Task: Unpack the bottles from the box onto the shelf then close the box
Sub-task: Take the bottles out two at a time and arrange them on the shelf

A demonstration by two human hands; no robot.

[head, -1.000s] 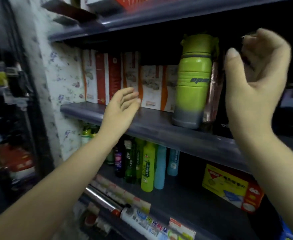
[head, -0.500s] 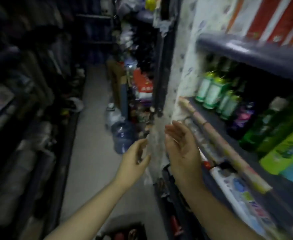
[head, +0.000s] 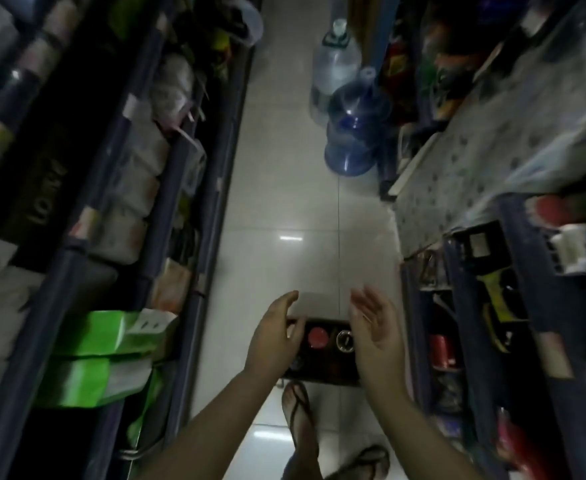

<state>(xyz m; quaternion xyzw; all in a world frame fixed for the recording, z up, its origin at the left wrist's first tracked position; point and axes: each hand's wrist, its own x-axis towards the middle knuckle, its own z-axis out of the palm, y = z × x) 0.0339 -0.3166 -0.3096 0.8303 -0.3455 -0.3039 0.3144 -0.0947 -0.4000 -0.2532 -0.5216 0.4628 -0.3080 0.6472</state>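
**Box open on the aisle floor, both hands spread above it**

The box [head: 319, 351] sits on the pale tiled floor [head: 284, 202] directly under the fingers, its opening facing up at the camera and its long axis running from the left hand to the right hand. Inside, bottles stand upright: a red cap [head: 317, 337] and a dark ringed lid [head: 344, 340] show between the two hands. The far flap [head: 319, 304] lies flat beyond the fingertips, smooth and grey-brown.

The left hand [head: 275, 336] is loosely curled, fingers apart, holding nothing; whether it touches the box's left edge cannot be told. The right hand [head: 376, 332] is open, palm turned inward, fingers extended and empty, over the right edge.

Two rounded translucent water jugs [head: 352, 133] stand well beyond the fingertips.
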